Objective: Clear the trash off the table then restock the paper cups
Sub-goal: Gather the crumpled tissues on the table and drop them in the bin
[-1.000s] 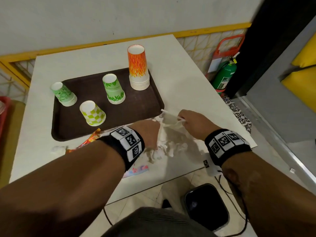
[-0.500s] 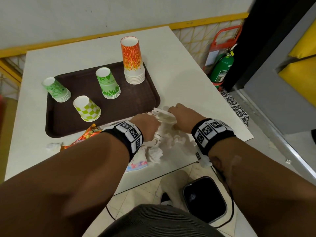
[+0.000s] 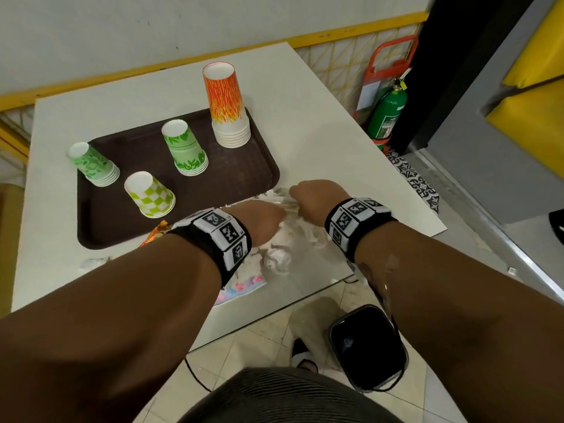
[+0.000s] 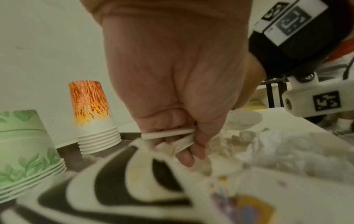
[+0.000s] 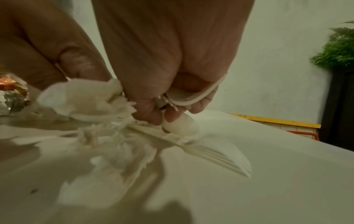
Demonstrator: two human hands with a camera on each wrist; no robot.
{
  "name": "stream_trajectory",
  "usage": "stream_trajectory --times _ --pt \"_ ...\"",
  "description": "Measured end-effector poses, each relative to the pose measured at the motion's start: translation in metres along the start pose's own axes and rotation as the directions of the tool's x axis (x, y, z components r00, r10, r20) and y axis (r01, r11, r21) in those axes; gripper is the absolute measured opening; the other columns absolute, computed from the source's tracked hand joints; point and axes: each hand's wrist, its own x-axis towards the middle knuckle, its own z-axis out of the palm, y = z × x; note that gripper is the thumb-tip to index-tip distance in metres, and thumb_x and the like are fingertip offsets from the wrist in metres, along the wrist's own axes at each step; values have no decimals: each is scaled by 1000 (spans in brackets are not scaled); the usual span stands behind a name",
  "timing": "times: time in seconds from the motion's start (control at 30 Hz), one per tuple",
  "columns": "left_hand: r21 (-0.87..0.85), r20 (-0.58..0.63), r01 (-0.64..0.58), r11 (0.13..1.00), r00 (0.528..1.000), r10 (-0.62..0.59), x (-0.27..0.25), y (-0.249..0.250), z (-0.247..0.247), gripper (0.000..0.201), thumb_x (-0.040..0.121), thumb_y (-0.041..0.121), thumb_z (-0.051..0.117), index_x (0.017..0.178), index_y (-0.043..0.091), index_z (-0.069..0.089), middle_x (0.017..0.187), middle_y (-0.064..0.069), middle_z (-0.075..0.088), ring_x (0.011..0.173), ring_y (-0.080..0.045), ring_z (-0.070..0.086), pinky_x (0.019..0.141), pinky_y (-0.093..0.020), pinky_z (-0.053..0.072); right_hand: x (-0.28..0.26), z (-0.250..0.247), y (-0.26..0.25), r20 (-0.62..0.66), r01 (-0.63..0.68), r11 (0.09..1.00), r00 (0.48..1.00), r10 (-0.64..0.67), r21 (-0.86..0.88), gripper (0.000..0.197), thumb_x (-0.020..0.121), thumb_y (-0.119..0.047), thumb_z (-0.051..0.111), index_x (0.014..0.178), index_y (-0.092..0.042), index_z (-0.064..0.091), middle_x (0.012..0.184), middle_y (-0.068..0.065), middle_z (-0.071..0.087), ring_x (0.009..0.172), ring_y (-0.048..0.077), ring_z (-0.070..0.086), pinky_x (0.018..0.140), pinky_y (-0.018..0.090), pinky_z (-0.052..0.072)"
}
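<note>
Crumpled white napkins point(image 3: 279, 257) lie in a pile near the table's front edge, just below the brown tray point(image 3: 244, 178). Both hands are down on the pile, close together. My left hand point(image 3: 262, 221) curls its fingers round white plastic cutlery handles point(image 4: 168, 133). My right hand point(image 3: 314, 199) grips a white plastic spoon point(image 5: 191, 98) together with some napkin. Another plastic fork point(image 5: 220, 153) lies on the table under the right hand. An orange-flame cup stack point(image 3: 227, 108), two green stacks point(image 3: 186, 151) point(image 3: 94, 166) and a checked cup point(image 3: 149, 193) stand upside down on the tray.
An orange snack wrapper point(image 3: 155, 235) and a printed paper point(image 3: 241, 285) lie under my left forearm. A small white scrap point(image 3: 91, 264) sits at the left. A black bin point(image 3: 366, 346) stands on the floor below the table edge. A green fire extinguisher point(image 3: 387, 114) stands at the right.
The two hands have drawn closer together and lower onto the napkin pile. The white stick that stuck up from the right hand is now tucked in between the hands.
</note>
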Motion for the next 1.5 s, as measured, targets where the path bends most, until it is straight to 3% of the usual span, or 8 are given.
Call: stream_trajectory --times 0.37,0.5,0.6,0.83,0.97,1.07,1.23,1.5 --pt "-173 -101 -28 985 995 10 -26 -7 -34 16 97 15 53 108 11 65 100 -3 60 101 -23 60 73 -22 35 -17 -14 10 -30 -87 970 995 96 228 9 89 -7 52 98 -9 54 102 17 63 93 35 60 74 36 42" --pt "-384 -233 -70 921 972 -23 -44 -9 -51 12 93 5 53 90 9 64 85 4 63 71 2 56 53 -6 36 -27 -14 20 -10 -150 919 986 165 365 27 92 -17 63 115 -4 57 115 15 62 107 32 58 89 36 44" --pt "-502 -320 -79 861 942 -99 -59 -5 -68 16 96 12 55 81 18 59 73 9 57 58 7 51 49 -8 36 -35 -18 23 28 -222 855 971 237 469 18 94 -28 62 91 -13 53 97 5 52 93 25 52 76 28 36" --pt "-806 -442 -200 557 829 -342 -63 38 -104 14 101 23 43 99 23 57 73 5 65 65 -8 66 68 -28 49 -98 -8 24 91 -216 254 900 427 943 15 94 -24 62 90 -9 61 70 4 58 53 12 44 50 20 37" --pt "-918 -267 -178 354 938 -220 -30 105 -103 14 98 19 48 93 17 61 65 3 55 48 -12 50 52 -28 43 -152 19 41 145 -98 -126 878 455 987 9 97 -14 58 88 -11 58 68 1 63 49 10 42 47 18 37" --pt "-901 19 0 433 999 40 2 165 -75 13 99 18 50 98 15 62 66 2 53 49 -10 44 49 -25 39 -201 59 66 239 -68 -342 840 487 937 14 97 -7 54 84 -12 56 65 1 62 44 10 38 41 17 34" --pt "-710 450 200 676 867 216 56 262 12 16 100 16 52 105 3 60 66 -1 50 49 -9 41 45 -20 37 -284 157 90 558 -209 -617 696 451 759 14 97 -8 54 84 -12 55 65 5 50 49 12 36 41 19 31" --pt "-352 746 353 867 665 33 150 308 202 27 98 10 51 71 13 53 67 -1 53 55 -11 48 61 -25 44 -318 312 69 905 -337 -890 392 165 308 14 98 -12 56 85 -7 55 52 4 51 33 7 41 35 15 34"
